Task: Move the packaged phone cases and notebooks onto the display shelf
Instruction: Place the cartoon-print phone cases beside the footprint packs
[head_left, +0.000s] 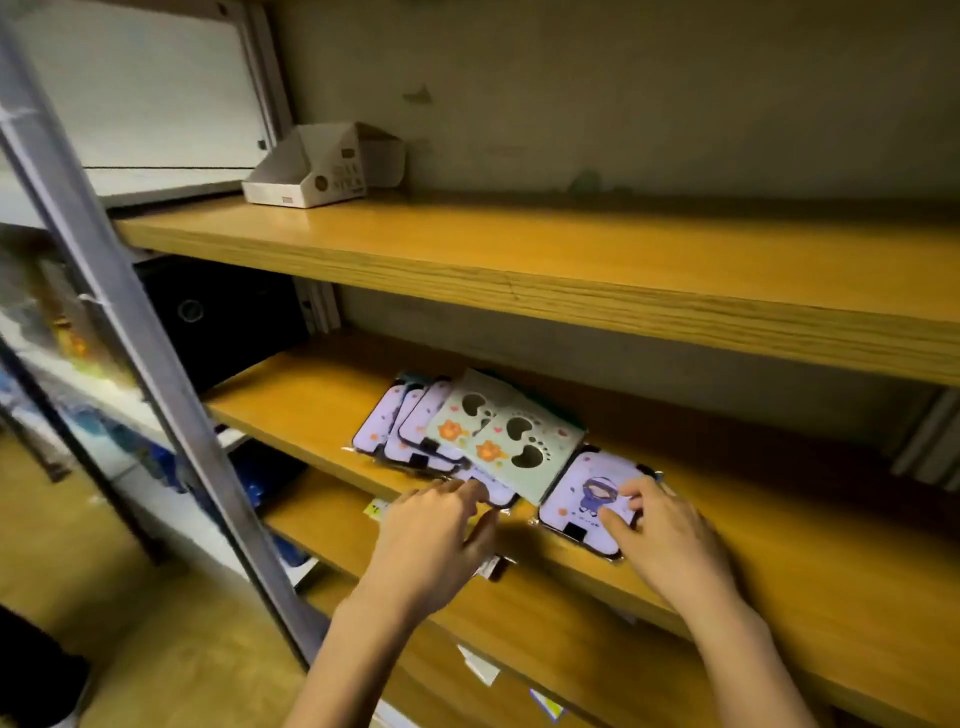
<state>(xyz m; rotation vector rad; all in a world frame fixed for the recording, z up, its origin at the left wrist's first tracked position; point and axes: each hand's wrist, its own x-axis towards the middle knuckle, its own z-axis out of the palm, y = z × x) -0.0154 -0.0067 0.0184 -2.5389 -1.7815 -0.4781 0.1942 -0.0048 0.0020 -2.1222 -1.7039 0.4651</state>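
A fanned pile of packaged lilac phone cases (410, 426) lies on the middle wooden shelf (779, 525). Two pale green packs with footprint cut-outs (511, 441) rest on top of the pile. To the right lies a single lilac pack with a cartoon figure (587, 493). My left hand (436, 540) reaches to the front edge of the pile, its fingertips touching the lowest pack. My right hand (670, 540) rests on the single lilac pack, fingers spread and slightly bent over its right side. No notebooks are visible.
The upper wooden shelf (571, 249) holds a white cardboard display box (322, 171) at its left end. A grey metal upright (130, 332) crosses the left foreground. A black box (218, 312) sits at the back left of the middle shelf. A lower shelf shows below.
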